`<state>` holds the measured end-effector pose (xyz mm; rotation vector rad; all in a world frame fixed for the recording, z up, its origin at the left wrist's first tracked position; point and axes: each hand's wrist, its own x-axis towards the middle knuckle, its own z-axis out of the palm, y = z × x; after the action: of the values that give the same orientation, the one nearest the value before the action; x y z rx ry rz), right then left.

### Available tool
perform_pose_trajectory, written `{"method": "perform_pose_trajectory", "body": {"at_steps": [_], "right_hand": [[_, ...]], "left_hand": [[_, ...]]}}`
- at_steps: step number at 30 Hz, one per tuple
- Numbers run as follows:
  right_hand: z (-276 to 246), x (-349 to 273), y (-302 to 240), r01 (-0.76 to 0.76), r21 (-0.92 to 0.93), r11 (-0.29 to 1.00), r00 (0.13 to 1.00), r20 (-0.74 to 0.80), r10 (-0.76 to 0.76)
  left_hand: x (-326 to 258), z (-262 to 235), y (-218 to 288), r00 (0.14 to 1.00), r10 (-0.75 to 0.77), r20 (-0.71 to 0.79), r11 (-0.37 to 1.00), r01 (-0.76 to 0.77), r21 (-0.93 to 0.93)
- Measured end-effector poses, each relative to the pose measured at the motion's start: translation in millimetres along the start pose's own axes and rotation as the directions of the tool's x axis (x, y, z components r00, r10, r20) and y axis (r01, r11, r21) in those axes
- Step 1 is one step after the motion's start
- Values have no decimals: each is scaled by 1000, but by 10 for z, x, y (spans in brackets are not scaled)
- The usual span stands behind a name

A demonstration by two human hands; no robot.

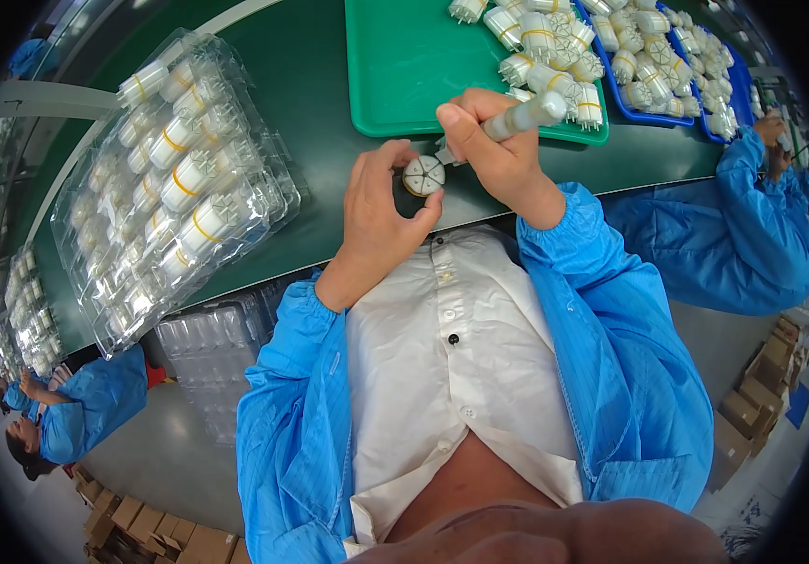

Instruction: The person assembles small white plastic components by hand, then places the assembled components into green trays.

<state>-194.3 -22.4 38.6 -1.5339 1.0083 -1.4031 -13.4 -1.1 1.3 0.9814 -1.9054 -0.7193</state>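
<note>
Close to the table's near edge, my left hand (pixel 378 204) grips a round white cylindrical part (pixel 423 176) between thumb and fingers. Its end face, marked into wedges by dark lines, points up. My right hand (pixel 498 155) is wrapped round a hand tool (pixel 524 115) with a thick pale handle. The handle slants up to the right, and the tool's narrow tip meets or nearly meets the part's right side. Whether they touch, and the tip's exact kind, I cannot tell.
A green tray (pixel 395 89) holds white cylinders with yellow bands and prongs; blue trays (pixel 622 105) hold more. Clear plastic blister trays (pixel 263 202) of cylinders lie at left. Co-workers in blue sit on both sides. Cardboard boxes (pixel 763 390) stand on the floor.
</note>
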Motion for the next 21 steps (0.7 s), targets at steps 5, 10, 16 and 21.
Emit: {"method": "perform_pose_trajectory", "body": {"at_steps": [5,10,16,21], "right_hand": [[48,25,8,13,-144,990,999,40,-7],[72,46,35,11,-128,992,999,50,-5],[95,68,65,60,-221,973,995,85,-42],[128,19,51,131,-240,962,988,108,-107]], "left_hand": [[13,-11,-2,1000,2,17,1000,-2,-11],[19,-26,-21,999,27,36,999,-27,-20],[18,-42,-35,998,10,66,1000,-8,-27],[7,-59,13,1000,26,17,999,-25,-26]]}}
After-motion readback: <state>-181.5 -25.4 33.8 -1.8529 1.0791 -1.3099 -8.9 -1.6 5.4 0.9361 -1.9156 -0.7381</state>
